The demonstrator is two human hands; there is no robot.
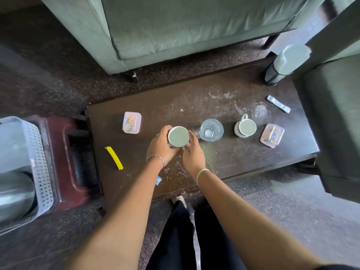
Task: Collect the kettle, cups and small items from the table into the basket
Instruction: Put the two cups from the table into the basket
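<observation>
A white cup [178,136] stands on the dark table [194,102] near its middle. My left hand [160,146] curls round the cup's left side and my right hand [191,152] holds its right side. To the right stand a clear glass [211,130] and a second white cup [245,128] with its handle pointing away. A pink lidded box [131,122] lies to the left, another pink box [272,135] at the right. A yellow sachet [114,157] and a silver sachet [278,104] lie on the table. The white basket [41,172] sits far left, a steel kettle [15,193] inside.
The basket rests on a maroon plastic stool [64,145] against the table's left end. A bottle in a black mesh holder [282,63] stands at the far right corner. A grey-green sofa [175,26] lies beyond the table, and an armchair [335,123] on the right. A small blue packet [158,180] lies near the front edge.
</observation>
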